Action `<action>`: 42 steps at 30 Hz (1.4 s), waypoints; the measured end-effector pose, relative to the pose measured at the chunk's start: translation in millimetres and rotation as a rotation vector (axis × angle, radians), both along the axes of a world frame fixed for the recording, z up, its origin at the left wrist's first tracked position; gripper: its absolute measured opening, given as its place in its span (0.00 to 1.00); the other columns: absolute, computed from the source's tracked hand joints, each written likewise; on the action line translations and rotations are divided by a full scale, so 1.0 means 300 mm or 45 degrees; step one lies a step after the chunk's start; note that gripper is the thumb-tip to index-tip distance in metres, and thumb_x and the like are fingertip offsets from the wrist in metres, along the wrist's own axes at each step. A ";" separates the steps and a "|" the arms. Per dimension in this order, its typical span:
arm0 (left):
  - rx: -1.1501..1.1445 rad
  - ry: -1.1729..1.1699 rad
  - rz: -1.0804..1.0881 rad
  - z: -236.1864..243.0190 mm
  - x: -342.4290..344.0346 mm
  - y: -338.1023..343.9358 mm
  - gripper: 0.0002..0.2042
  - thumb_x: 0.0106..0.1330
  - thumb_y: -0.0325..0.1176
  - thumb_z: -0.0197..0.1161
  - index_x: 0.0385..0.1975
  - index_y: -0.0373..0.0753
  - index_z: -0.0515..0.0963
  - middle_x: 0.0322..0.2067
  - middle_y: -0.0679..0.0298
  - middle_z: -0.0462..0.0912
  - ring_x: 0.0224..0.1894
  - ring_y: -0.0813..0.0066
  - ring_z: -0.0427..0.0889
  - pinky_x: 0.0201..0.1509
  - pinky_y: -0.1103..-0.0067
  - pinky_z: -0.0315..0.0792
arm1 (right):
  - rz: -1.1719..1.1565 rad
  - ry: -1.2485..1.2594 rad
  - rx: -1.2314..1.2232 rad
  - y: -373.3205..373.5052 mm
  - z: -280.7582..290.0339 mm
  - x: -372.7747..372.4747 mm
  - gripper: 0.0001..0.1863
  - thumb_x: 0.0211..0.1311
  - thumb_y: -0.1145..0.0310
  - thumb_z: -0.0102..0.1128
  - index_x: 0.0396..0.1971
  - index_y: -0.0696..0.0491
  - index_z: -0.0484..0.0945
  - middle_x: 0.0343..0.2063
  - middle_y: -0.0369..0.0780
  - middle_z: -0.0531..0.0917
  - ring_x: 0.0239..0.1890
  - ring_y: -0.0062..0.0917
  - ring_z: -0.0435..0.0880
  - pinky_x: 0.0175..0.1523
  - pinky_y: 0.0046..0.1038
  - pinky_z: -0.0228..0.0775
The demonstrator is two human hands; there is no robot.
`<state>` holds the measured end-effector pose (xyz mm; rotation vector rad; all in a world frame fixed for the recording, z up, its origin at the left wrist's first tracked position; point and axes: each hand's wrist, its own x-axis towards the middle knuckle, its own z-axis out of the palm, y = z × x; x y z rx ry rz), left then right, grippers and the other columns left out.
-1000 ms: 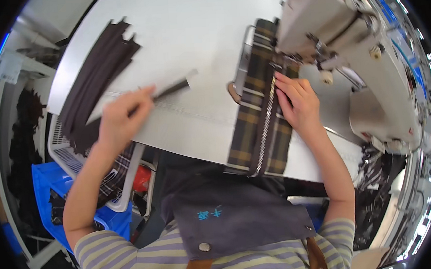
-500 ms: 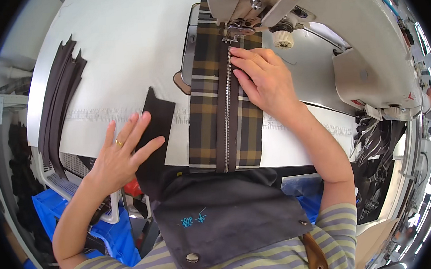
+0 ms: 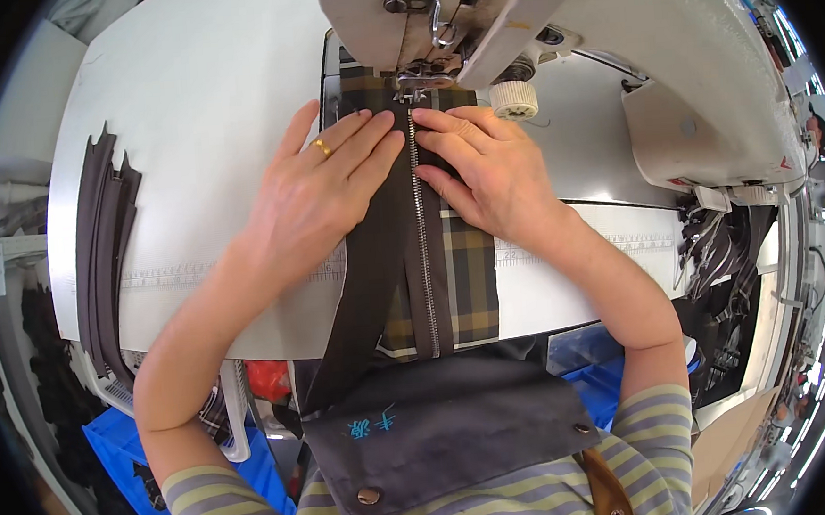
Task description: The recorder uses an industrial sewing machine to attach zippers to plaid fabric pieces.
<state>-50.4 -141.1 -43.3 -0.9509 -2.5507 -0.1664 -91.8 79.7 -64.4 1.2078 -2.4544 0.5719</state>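
Note:
A plaid fabric piece (image 3: pixel 472 287) lies on the sewing bed, with a metal-toothed zipper (image 3: pixel 424 266) on dark tape running lengthwise along it. My left hand (image 3: pixel 318 183) presses a long dark fabric strip (image 3: pixel 368 270) down along the zipper's left side, fingers stretched and spread. The strip's lower end hangs over the table edge towards my apron. On the zipper's right side rests my right hand (image 3: pixel 490 163), fingers lightly bent and thumb apart, fingertips touching the tape. Just beyond both sets of fingertips, the presser foot (image 3: pixel 409 97) stands over the work.
The sewing machine (image 3: pixel 559 31) arches over the far right. A stack of dark strips (image 3: pixel 105 248) lies at the table's left edge. A printed ruler (image 3: pixel 173 277) crosses the table. Blue bins (image 3: pixel 127 450) sit below, and dark scraps (image 3: pixel 724 257) hang at right.
My left hand has moved right and away from me, bringing the dark strip onto the plaid piece beside the zipper. My right hand stays on the zipper's right side.

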 end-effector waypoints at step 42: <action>0.302 -0.189 0.010 -0.075 -0.070 0.000 0.22 0.52 0.24 0.60 0.50 0.45 0.79 0.53 0.66 0.77 0.53 0.67 0.75 0.67 0.47 0.49 | 0.010 -0.020 -0.041 -0.002 0.002 0.000 0.16 0.50 0.64 0.67 0.37 0.54 0.77 0.36 0.36 0.79 0.44 0.31 0.75 0.46 0.32 0.69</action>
